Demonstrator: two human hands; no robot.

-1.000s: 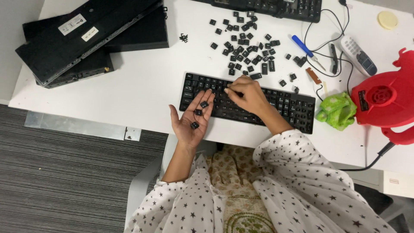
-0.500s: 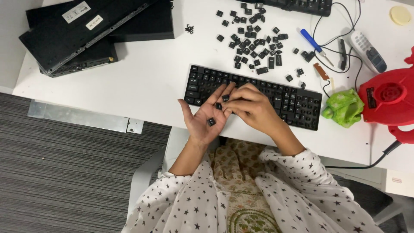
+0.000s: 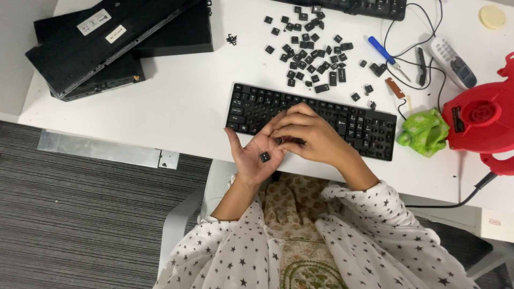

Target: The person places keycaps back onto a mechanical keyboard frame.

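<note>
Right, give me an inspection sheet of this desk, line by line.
Surface: white desk, seen from above.
Job's things: black keyboard at the near edge; loose black keycaps scattered behind it; one keycap in the left palm.
Clutter: stacked black devices far left; second keyboard at the far edge; blue-handled screwdriver; green cloth; red blower; white handset.
Grips: left hand open, palm up; right hand fingers curled at the left palm, pinch contents hidden.
Cables: black leads near the handset; blower cord off the near edge.
Surroundings: grey carpet.
</note>
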